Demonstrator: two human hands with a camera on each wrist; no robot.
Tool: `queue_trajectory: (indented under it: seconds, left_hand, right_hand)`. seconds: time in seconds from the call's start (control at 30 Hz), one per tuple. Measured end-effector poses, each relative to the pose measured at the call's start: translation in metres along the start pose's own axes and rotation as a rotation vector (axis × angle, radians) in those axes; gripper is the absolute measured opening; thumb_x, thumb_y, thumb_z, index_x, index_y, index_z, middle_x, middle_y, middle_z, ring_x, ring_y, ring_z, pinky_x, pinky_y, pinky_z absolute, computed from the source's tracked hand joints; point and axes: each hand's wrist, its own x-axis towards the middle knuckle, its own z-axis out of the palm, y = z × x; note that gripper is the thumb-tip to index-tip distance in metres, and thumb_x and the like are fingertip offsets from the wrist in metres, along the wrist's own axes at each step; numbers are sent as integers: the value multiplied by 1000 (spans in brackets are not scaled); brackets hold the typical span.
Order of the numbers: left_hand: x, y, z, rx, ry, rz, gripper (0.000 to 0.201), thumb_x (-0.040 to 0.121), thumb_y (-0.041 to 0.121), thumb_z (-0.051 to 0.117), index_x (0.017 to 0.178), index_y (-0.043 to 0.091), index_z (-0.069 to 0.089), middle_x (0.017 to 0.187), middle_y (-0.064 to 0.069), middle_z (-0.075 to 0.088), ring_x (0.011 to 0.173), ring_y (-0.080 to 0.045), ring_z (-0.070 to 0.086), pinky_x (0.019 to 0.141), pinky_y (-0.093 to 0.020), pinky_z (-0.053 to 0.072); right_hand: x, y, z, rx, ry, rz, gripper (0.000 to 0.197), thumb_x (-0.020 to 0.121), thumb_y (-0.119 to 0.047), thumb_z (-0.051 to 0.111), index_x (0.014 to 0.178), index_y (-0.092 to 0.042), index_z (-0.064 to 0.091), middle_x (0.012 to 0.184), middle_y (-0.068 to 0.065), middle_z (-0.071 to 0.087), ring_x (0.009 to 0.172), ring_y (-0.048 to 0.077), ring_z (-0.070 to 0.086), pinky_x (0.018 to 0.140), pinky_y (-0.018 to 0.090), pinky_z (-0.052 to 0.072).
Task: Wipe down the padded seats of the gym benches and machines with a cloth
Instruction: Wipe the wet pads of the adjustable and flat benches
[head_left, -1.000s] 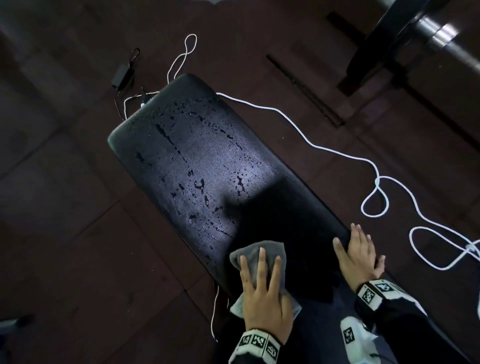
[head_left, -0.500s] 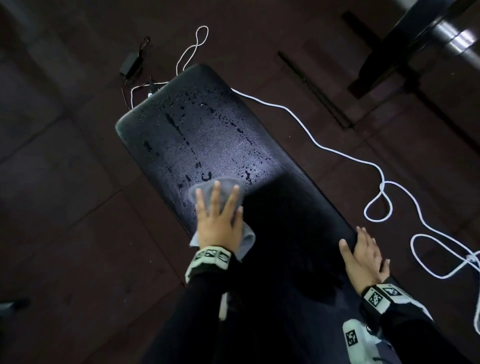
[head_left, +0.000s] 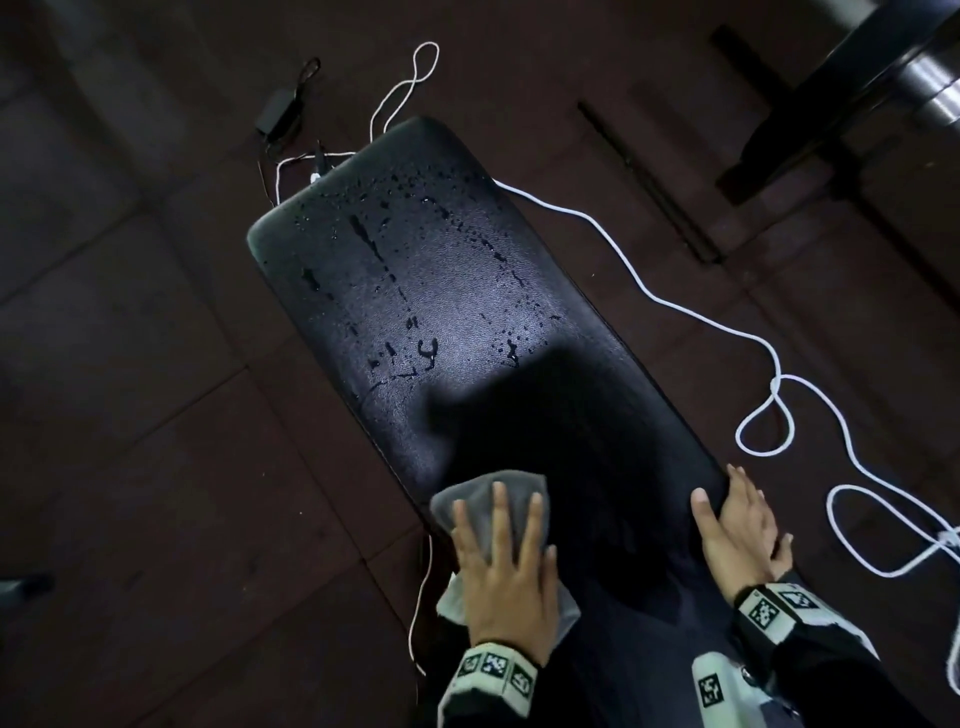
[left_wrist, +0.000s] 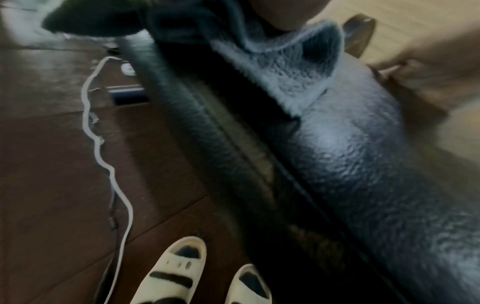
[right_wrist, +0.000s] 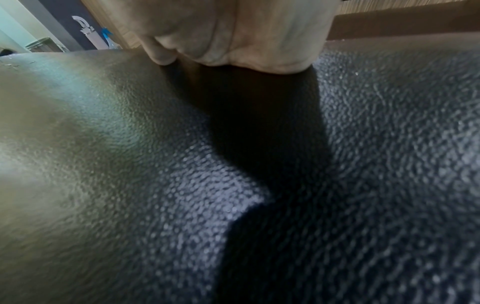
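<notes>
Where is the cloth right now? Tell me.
In the head view the grey cloth lies flat under the left hand, on the near left edge of the black bench pad, across from the right hand.

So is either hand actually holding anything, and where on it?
Neither grips anything. The left hand presses flat on the middle of the cloth; the right hand rests open on the bench edge.

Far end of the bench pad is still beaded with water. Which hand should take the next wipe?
Left. The left hand already presses the cloth flat on the pad; the right hand holds no cloth and rests on the pad's right edge.
</notes>
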Motion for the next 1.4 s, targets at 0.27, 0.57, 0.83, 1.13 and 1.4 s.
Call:
queue_trajectory:
  seconds: [0.27,0.57,0.83,1.13,1.4]
  left_hand:
    - [89,-13,-22,16,-7,128,50,97,41,40,147,36,33,158,-5,21,144,-46,4,116,-54,17]
    - [107,-103,-45,-49,142,-280,53,96,40,36,148,29,33,158,-11,21,140,-51,-1,103,-60,15]
    - [13,-51,-15,-22,66,-59,56,96,27,37,147,9,29,155,-25,12,143,-48,6,110,-67,13]
    - [57,-19,-29,25,-116,145,52,97,43,39,147,39,29,158,1,23,145,-41,6,112,-49,25]
    - [93,-55,-33,46,-43,-75,51,98,43,36,148,33,31,159,-9,16,142,-51,5,118,-57,2]
  right_hand:
    - [2,0,-1,4,-11,10,82,72,-60,23,147,-27,21,155,-8,18,143,14,8,113,50,-2]
    - [1,-1,-2,14,3,0,82,72,-58,24,147,-25,22,155,-5,20,143,15,9,113,50,-1]
    - [3,1,1,-1,6,10,95,62,-69,15,147,-27,21,155,-6,19,143,14,8,112,49,-2]
    - [1,-2,-1,-7,10,18,100,58,-73,11,146,-27,24,154,-4,22,142,17,12,113,50,0]
    - [-2,-6,-5,-13,-24,32,99,59,-72,14,147,-27,23,154,-3,22,143,18,11,113,50,1]
